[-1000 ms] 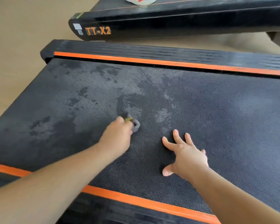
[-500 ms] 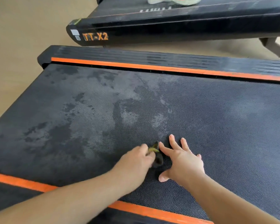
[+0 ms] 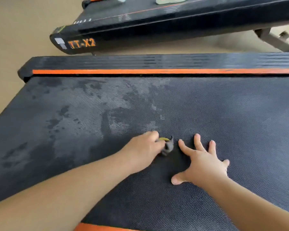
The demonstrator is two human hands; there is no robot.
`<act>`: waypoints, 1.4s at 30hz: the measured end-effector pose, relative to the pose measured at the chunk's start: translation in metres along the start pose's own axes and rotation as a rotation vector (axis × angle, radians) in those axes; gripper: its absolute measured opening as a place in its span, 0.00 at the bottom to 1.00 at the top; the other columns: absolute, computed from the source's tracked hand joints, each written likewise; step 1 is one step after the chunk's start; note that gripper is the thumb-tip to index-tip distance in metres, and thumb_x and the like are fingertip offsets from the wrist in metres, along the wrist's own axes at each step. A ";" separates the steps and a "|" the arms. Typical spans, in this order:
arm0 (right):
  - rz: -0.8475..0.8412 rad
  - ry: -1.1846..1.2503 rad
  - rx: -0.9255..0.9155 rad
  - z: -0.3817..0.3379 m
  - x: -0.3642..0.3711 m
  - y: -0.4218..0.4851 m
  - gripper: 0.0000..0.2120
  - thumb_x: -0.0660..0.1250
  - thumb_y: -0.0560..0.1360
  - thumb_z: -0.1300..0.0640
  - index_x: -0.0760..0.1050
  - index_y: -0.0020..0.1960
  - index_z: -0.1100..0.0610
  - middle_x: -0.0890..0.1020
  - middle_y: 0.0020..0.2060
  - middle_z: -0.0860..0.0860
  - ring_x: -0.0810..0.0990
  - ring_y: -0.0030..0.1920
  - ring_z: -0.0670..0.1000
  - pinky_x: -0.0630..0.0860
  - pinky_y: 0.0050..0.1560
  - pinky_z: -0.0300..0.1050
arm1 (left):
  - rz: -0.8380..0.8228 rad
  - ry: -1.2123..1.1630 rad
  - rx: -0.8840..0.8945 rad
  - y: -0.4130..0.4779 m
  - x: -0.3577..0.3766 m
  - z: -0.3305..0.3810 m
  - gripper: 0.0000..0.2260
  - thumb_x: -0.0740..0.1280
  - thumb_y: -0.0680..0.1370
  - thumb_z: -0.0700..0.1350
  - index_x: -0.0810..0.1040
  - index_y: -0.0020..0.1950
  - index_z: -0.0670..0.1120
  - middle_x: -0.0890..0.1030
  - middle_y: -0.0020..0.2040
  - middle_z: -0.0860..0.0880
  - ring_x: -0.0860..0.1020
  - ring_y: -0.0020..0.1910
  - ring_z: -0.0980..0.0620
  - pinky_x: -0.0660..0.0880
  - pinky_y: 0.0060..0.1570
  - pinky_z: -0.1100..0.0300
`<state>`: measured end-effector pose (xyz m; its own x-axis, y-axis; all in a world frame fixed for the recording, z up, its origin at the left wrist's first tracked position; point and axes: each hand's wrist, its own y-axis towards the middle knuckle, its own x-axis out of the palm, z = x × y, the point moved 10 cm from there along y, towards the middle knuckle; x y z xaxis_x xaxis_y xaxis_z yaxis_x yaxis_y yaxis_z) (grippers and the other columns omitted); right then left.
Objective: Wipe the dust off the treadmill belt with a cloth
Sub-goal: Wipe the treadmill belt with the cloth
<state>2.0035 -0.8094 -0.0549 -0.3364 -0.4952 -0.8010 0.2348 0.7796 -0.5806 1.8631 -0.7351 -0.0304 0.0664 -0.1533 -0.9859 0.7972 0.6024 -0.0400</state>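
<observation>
The black textured treadmill belt (image 3: 223,117) fills most of the view, with pale dusty patches and darker wiped streaks on its left and middle. My left hand (image 3: 143,147) grips a small bunched grey cloth (image 3: 168,147) with a yellow bit on top, pressed onto the belt near the middle. Just right of the cloth, my right hand (image 3: 202,160) lies flat on the belt with fingers spread, its index fingertip a short gap from the cloth.
A black side rail with an orange stripe (image 3: 157,71) borders the belt's far edge, and another orange stripe (image 3: 97,228) shows at the near edge. A second treadmill marked TT-X2 (image 3: 81,44) stands behind, with a pale object (image 3: 172,0) on it. Beige floor (image 3: 15,30) lies to the left.
My left hand dragged the cloth from the belt's middle toward me and rightward until it sits next to my right hand. The right hand stayed planted; the view shifted slightly.
</observation>
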 end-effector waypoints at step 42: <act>-0.012 0.002 0.016 0.000 0.002 0.005 0.65 0.80 0.56 0.31 0.39 0.78 0.28 0.32 0.81 0.43 0.31 0.80 0.64 0.53 0.69 0.83 | 0.019 0.125 -0.325 0.017 -0.014 -0.008 0.12 0.57 0.80 0.38 0.70 0.63 0.42 0.67 0.56 0.44 0.69 0.53 0.45 0.66 0.42 0.55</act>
<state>2.0039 -0.8064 -0.0589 -0.3415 -0.5033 -0.7938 0.2455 0.7675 -0.5922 1.8710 -0.7167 -0.0188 -0.0107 -0.0548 -0.9984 0.5627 0.8251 -0.0513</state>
